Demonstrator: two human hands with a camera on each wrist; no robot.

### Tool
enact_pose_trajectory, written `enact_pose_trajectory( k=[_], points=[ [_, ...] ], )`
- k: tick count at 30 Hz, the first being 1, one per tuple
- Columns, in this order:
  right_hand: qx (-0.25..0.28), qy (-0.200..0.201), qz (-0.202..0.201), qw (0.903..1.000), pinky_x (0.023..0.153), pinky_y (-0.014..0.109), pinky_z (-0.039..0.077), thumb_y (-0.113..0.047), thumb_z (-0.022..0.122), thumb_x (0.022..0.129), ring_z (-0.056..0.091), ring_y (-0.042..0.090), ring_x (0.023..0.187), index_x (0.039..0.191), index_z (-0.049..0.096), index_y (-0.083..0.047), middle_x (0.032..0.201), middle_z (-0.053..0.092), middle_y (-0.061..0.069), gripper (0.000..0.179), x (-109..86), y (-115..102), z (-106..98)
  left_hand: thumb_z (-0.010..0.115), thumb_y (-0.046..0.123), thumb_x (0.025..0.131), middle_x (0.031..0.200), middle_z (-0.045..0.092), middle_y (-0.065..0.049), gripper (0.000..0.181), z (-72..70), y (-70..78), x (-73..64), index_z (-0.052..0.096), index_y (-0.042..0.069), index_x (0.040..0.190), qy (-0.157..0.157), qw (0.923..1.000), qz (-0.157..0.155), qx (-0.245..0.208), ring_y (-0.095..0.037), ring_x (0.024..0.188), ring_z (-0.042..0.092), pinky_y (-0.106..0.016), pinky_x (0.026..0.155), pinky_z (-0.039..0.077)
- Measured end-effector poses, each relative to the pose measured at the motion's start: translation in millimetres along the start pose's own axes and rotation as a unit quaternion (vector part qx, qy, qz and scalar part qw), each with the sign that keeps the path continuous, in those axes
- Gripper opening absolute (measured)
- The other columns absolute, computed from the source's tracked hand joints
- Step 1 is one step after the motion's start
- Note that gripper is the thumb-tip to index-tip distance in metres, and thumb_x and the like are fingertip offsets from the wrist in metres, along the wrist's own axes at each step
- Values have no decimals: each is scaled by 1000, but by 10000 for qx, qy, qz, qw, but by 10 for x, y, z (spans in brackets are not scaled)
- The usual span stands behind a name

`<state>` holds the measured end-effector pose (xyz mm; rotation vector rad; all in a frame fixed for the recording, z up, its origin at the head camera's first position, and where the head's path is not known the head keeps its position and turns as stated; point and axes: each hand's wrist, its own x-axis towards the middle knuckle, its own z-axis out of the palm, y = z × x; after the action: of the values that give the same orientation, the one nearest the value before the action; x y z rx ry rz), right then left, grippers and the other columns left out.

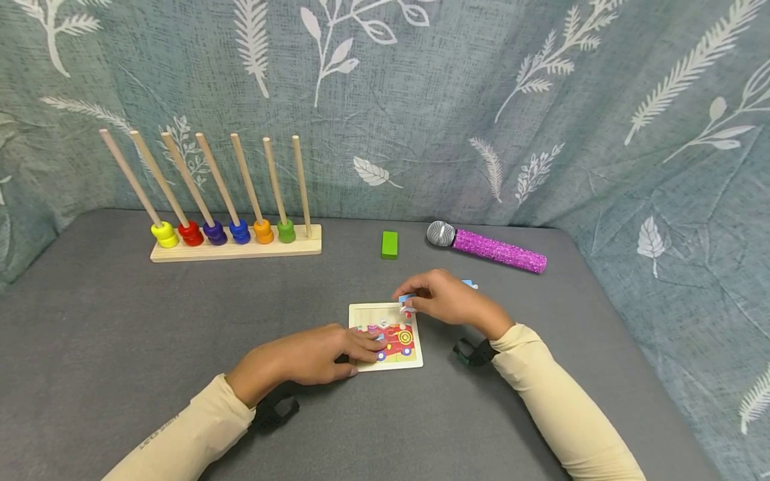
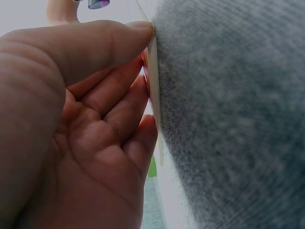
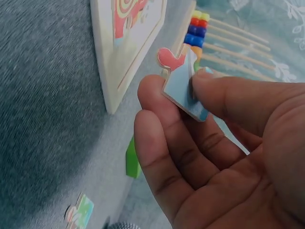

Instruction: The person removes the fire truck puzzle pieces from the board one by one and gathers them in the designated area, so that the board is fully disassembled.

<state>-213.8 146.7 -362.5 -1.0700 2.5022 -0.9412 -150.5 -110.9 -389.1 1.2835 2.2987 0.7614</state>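
Observation:
A small wooden jigsaw board [image 1: 371, 314] with a pale frame lies on the table, its lower part filled with red picture pieces and its upper part bare wood. Over its left side my left hand [image 1: 321, 354] rests, fingertips on the pieces and thumb against the near edge of the frame. My right hand [image 1: 448, 297] pinches a puzzle piece [image 3: 180, 88], light blue with a red knob, between thumb and fingers just above the board's top right corner. Another puzzle piece [image 3: 82, 212], blue and green, lies on the table beyond the right hand, mostly hidden in the head view.
Behind the board lies a green block [image 1: 390, 245]. A microphone [image 1: 499, 252] with a glittery purple handle is at the back right. At the back left stands a wooden peg rack [image 1: 240, 250] with coloured rings. A patterned curtain [image 1: 421, 133] hangs behind the grey table [image 1: 385, 427].

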Motion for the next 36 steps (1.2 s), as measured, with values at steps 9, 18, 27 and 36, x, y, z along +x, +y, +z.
enact_pose_trajectory(
  k=[9, 18, 27, 36],
  points=[
    [66, 171, 57, 9998, 65, 25, 49, 4, 64, 88, 58, 8, 71, 104, 72, 2, 85, 70, 1, 18, -36, 67, -40, 62, 0, 92, 140, 53, -3, 37, 1, -1, -12, 65, 6, 128, 16, 10000, 29, -70, -24, 131, 46, -44, 107, 37],
    [142, 483, 139, 9986, 67, 27, 50, 5, 63, 88, 59, 11, 77, 103, 74, 1, 94, 71, 4, 18, -98, 127, -128, 62, 0, 92, 140, 53, -3, 37, -2, 6, -9, 65, 5, 128, 3, 10000, -25, -65, -25, 132, 45, -46, 106, 36],
    [-38, 969, 30, 9953, 65, 26, 48, 7, 65, 86, 58, 13, 76, 100, 75, 1, 94, 70, 6, 18, -183, 216, -277, 61, 0, 92, 140, 53, -5, 37, 4, 14, -8, 65, 5, 128, 18, 10000, 46, -46, -26, 132, 45, -44, 107, 36],
    [106, 1045, 358, 9938, 72, 31, 51, 6, 65, 87, 62, 16, 82, 99, 75, 1, 95, 72, 8, 17, -289, 308, -377, 61, -1, 92, 139, 54, -7, 36, 7, 18, -16, 65, 4, 127, 92, 9999, 132, 15, -27, 130, 47, -43, 106, 38]
  ],
)
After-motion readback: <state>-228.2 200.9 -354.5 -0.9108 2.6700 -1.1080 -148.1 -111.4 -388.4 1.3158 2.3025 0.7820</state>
